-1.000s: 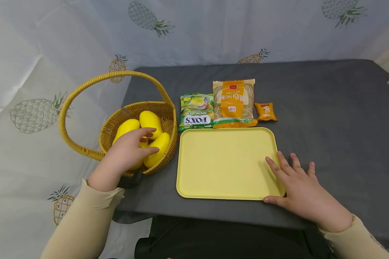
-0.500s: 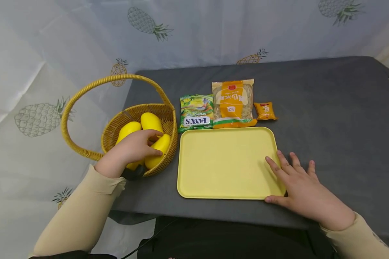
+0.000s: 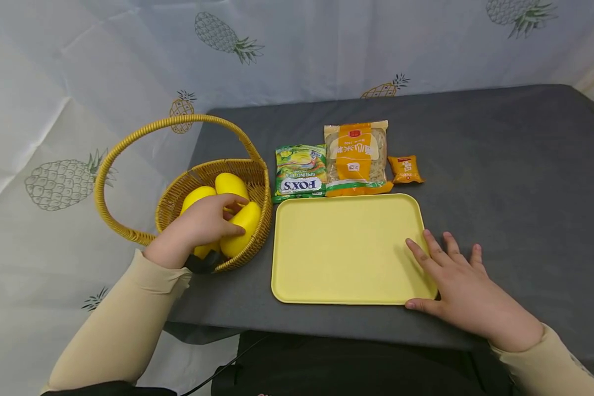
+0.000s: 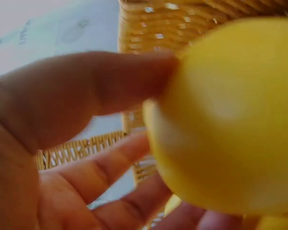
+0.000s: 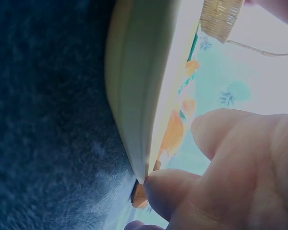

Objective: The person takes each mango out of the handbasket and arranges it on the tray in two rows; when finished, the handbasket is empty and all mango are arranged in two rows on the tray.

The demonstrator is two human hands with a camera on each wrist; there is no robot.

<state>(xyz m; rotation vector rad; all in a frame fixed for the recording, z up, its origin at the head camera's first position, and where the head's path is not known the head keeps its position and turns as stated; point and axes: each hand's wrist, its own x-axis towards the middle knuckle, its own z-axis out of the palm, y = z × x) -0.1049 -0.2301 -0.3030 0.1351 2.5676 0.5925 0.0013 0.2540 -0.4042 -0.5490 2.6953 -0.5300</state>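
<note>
My left hand reaches into a woven basket and grips a yellow mango at the basket's right side. In the left wrist view the thumb and fingers curve round the end of that mango. Several more mangoes lie beside it, one mango farther back, others partly covered by the hand. My right hand lies with straight, spread fingers at the right rim of a pale yellow tray. In the right wrist view, fingertips touch the edge of the tray.
Behind the tray lie a green candy bag, a larger orange and clear food bag and a small orange packet. The basket's tall handle arches up at the left. A dark grey cloth covers the table.
My left hand has moved slightly right and down in the basket, and its fingers have come round the right-hand mango. The right hand has stayed at the tray's rim.
</note>
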